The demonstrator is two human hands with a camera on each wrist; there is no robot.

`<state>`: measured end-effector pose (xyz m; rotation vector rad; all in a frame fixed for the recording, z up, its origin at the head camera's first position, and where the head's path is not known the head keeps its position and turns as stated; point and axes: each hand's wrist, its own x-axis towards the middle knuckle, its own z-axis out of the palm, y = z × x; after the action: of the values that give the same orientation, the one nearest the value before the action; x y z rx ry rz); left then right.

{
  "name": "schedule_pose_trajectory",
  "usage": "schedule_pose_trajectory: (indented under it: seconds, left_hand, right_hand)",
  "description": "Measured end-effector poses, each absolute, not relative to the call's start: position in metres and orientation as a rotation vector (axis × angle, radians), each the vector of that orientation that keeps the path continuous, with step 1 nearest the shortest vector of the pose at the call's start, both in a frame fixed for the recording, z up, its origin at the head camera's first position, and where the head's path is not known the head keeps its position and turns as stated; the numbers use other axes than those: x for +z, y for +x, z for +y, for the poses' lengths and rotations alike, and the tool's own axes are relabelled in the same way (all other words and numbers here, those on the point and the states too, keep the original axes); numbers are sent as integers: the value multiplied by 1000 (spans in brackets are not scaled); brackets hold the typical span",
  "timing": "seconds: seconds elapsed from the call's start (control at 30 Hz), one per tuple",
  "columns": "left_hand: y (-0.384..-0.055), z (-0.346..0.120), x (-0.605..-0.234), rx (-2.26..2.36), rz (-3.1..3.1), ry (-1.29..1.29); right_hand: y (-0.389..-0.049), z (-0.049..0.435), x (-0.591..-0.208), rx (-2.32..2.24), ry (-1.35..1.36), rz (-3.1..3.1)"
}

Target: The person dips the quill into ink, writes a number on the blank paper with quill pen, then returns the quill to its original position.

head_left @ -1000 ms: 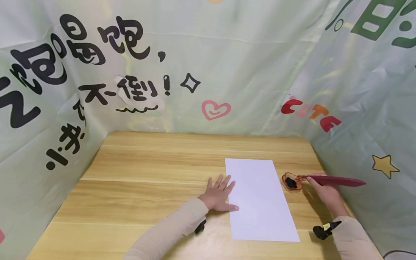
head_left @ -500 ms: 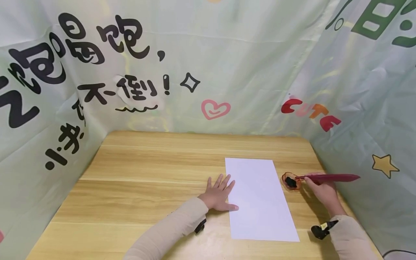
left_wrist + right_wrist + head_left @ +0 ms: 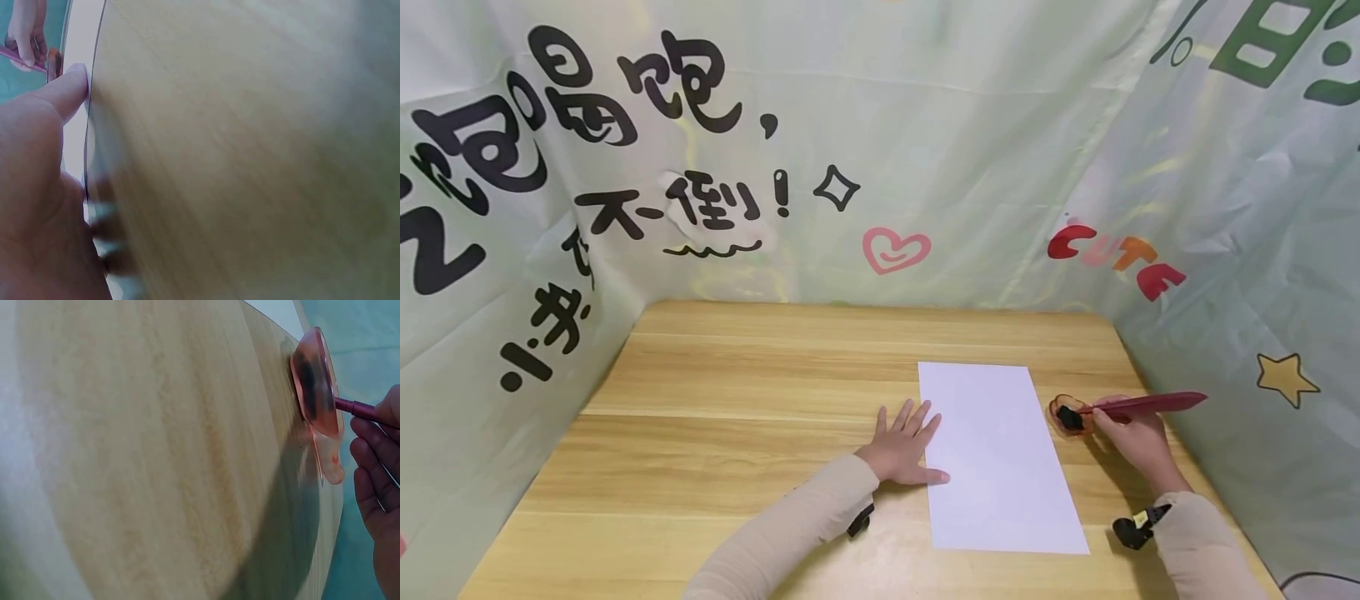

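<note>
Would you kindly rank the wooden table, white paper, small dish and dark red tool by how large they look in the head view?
1. The wooden table
2. The white paper
3. Not ranked apart: the dark red tool looks longer, the small dish broader; which covers more is unsure.

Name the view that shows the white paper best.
The head view: all four corners of the white paper show, only the left hand covering some of one edge. The left wrist view catches a narrow strip beside that hand; the right wrist view, a small piece at the top.
</note>
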<state>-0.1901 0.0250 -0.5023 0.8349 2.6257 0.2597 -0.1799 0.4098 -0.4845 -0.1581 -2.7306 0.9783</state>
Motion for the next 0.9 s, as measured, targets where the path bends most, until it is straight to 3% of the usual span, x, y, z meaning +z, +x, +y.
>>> schedule_pose_trajectory:
  seconds: [0.9]
  left_hand:
    - [-190, 24, -502, 283, 2621, 840]
  right_hand:
    - [-183, 408, -486, 976, -90, -2718]
